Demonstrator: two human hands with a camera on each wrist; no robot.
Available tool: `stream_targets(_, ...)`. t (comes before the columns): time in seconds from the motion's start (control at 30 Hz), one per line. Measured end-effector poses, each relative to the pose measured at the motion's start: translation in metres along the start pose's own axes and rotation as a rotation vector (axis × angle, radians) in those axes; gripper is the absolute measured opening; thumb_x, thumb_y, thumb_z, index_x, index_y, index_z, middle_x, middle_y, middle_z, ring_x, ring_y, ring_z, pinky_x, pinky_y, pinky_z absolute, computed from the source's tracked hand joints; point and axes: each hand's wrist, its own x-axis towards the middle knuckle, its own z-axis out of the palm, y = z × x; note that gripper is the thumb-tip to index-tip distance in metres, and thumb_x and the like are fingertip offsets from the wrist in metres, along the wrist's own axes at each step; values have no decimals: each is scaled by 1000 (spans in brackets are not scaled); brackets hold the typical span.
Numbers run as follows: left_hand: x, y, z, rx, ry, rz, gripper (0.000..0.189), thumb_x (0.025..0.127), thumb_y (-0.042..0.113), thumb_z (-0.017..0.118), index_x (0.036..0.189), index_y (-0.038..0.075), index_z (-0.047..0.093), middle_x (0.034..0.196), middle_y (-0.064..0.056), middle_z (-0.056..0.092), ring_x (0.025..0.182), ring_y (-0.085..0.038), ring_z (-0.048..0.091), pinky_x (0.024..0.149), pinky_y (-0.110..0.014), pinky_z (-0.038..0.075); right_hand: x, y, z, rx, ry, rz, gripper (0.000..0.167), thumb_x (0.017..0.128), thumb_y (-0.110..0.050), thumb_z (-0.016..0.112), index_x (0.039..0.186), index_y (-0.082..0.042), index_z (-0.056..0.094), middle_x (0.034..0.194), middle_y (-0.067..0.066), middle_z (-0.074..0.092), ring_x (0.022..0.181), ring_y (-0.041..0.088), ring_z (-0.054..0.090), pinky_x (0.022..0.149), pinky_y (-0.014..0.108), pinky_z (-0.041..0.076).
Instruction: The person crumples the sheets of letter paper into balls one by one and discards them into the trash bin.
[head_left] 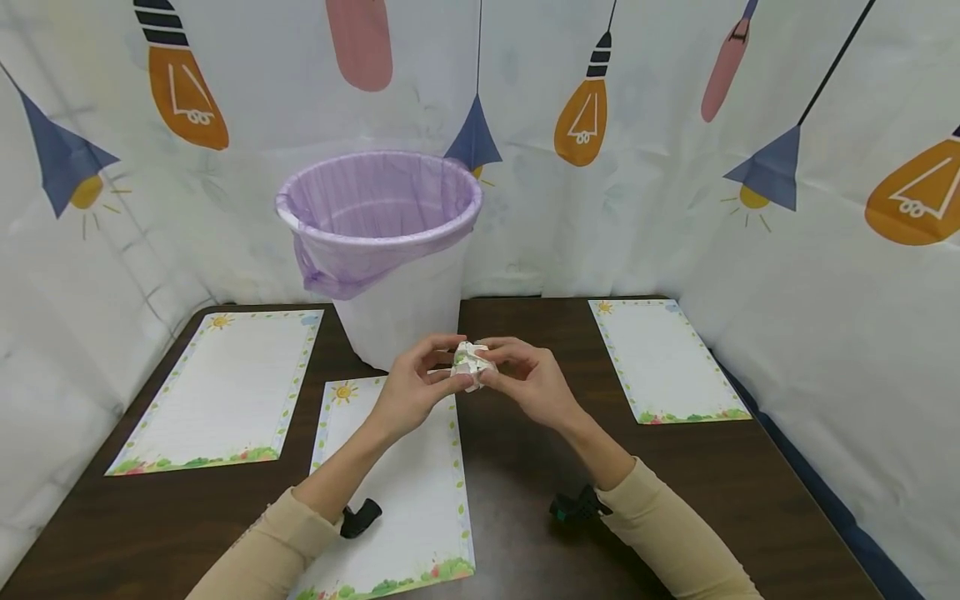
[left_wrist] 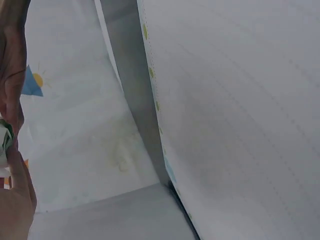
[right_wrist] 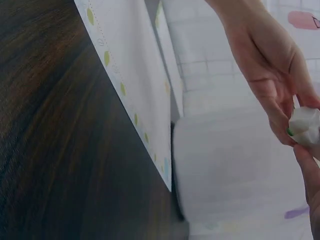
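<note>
A crumpled ball of white paper [head_left: 471,363] with bits of green print is held up above the dark table, just in front of the bin. My left hand [head_left: 418,385] grips it from the left with thumb and fingertips. From the other side my right hand [head_left: 534,382] pinches the same ball. In the right wrist view the paper ball [right_wrist: 305,125] shows between the fingers of both hands, while the left wrist view catches only part of it at the left edge. Below the left forearm lies a flat decorated sheet [head_left: 405,492].
A white bin [head_left: 397,308] with a purple liner [head_left: 330,275] stands at the back of the table [head_left: 525,483]. More bordered sheets lie flat, one at the left [head_left: 217,387] and one at the right [head_left: 667,358]. A printed curtain [head_left: 525,225] surrounds the table's back and sides.
</note>
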Motion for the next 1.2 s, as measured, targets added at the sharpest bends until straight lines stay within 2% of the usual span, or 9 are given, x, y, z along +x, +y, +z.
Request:
stream_targets(0.07,-1,-1,0,1,18,-7,48,89,-7,77,133,-5,58,139,-21,54,114,-46,58,89,-34,58,0,3,2,-11,5,8,28,91,11,71,118,8,71,122,19,67,105,30,66,83,37,60)
stream_targets(0.17,-1,-2,0,-11,35,-35,48,88,-7,78,131,-6,58,138,-22,54,112,-44,60,86,-35,59,0,5,6,-19,56,46,37,91,10,73,127,5,66,116,19,68,100,29,67,81,32,60)
stream_targets(0.27,-2,-1,1,-26,59,-84,50,84,-7,81,129,-5,58,132,-23,57,107,-40,66,82,-36,60,0,5,10,-5,90,80,48,90,8,74,135,4,59,114,19,68,98,26,67,79,30,60)
stream_targets(0.37,-2,0,2,-22,92,-103,52,83,-5,84,128,-5,59,126,-21,59,102,-33,68,80,-35,60,0,6,14,15,101,89,51,90,9,74,138,4,57,115,21,68,99,26,68,80,32,60)
stream_targets(0.53,-3,-1,5,-12,144,-54,48,85,-7,81,127,-8,58,124,-21,61,104,-28,66,83,-31,59,1,10,18,9,114,105,41,91,6,74,131,5,63,117,19,68,103,31,66,82,33,60)
stream_targets(0.7,-4,-2,9,-6,167,-1,41,89,-10,74,126,-11,56,122,-25,60,107,-27,64,85,-27,57,0,10,23,-3,111,116,34,95,1,73,127,4,65,114,17,67,98,30,64,80,29,59)
stream_targets(1.03,-1,0,21,-8,253,70,30,89,-11,73,116,-12,59,124,-27,61,103,-23,65,82,-23,56,5,3,30,17,170,17,24,94,12,67,117,11,61,104,24,64,86,17,62,75,24,57)
stream_targets(1.2,3,4,24,-11,308,82,23,88,-10,75,108,-10,62,124,-24,65,94,-19,67,75,-21,56,7,-11,33,-30,212,-9,17,92,16,67,109,15,63,97,27,64,80,15,61,70,22,56)
